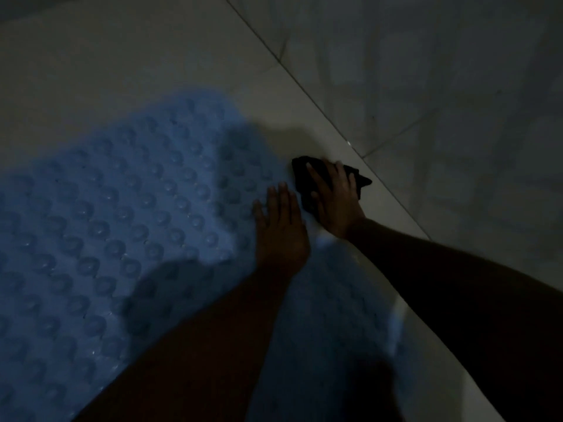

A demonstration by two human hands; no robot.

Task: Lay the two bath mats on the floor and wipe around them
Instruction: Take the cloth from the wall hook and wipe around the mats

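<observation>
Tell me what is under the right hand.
A dark cloth lies under the right hand, which presses it onto the pale floor beside the blue bath mat. The floor patch beneath the cloth is covered and cannot be seen.

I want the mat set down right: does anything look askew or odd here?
Nothing plainly stands out. The blue bath mat lies flat on the floor, the left hand rests on its edge, and the right hand presses a black cloth beside it. Dim light hides detail.
</observation>
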